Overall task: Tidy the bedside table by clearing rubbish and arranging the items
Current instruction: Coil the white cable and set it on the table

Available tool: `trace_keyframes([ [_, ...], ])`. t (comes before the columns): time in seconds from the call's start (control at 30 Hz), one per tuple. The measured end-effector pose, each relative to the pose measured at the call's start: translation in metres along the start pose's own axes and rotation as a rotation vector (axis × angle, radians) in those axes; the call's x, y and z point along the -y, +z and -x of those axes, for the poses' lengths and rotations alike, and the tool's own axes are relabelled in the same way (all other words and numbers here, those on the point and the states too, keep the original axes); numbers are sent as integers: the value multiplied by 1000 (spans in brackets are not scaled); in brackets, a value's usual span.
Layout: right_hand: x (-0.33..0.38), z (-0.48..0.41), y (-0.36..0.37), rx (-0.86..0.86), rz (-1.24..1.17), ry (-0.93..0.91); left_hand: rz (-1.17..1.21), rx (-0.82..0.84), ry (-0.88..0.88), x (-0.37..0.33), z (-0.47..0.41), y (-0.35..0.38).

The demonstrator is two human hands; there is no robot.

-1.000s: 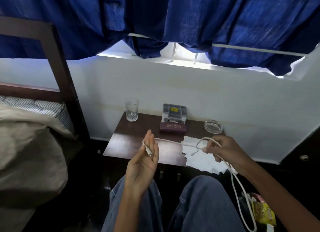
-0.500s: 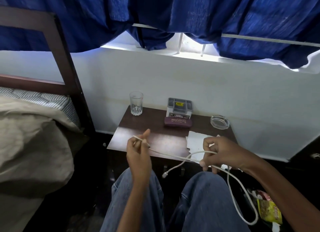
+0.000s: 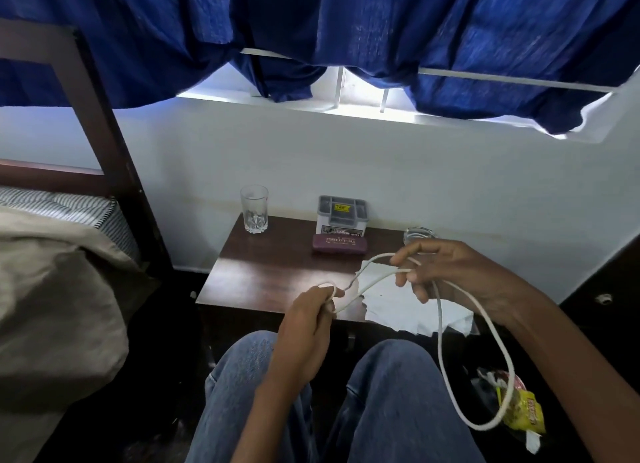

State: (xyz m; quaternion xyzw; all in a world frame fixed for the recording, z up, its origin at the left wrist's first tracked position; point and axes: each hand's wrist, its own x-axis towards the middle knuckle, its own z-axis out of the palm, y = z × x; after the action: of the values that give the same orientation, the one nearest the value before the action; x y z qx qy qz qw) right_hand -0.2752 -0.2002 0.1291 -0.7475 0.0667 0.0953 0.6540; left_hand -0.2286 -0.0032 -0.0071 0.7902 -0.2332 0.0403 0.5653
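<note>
Blue curtain (image 3: 381, 30) hangs bunched across the window, with daylight showing under its hem onto a white wall (image 3: 450, 178). Below it we see the dark wooden bench (image 3: 270, 275) against that wall. A clear glass (image 3: 254, 209) stands upright at its back left corner. A grey organiser box (image 3: 342, 215) sits at the back middle, with a maroon spectacle case (image 3: 339, 244) lying just in front of it. A glass ashtray (image 3: 417, 235) is at the back right, partly hidden behind the right hand (image 3: 446, 272). Crumpled white tissue paper (image 3: 398, 307) covers the bench's front right corner and overhangs its edge.

Both hands hold a white cable (image 3: 440, 341) in the air above the front of the bench. The left hand (image 3: 308, 320) has its fingers (image 3: 327, 298) curled, pinching a small loop of the cable. From there two strands run up and right, crossing once, to the right hand, which we see pinching them between thumb and forefinger (its other fingers hang loosely spread). A long loop drops from that hand past the right knee of the blue jeans (image 3: 391, 393) and ends low, in front of a yellow snack wrapper (image 3: 523, 410) on the dark floor.

To the left stands a dark bed frame (image 3: 104, 116) with a striped mattress (image 3: 69, 206) and a beige blanket (image 3: 52, 289).
</note>
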Motion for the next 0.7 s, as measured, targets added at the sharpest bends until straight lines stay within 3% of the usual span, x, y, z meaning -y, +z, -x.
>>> trace_keyframes([
  [0.4, -8, -6, -18, -209, -33, -69, 361, 348, -208, -24, 4, -14],
  [0.57, -5, -2, -17, -168, 198, -74, 991, 248, -460, -23, -3, -17],
  [0.7, -1, 1, -15, 49, 422, 24, 1438, 143, -536, -26, -5, -24],
])
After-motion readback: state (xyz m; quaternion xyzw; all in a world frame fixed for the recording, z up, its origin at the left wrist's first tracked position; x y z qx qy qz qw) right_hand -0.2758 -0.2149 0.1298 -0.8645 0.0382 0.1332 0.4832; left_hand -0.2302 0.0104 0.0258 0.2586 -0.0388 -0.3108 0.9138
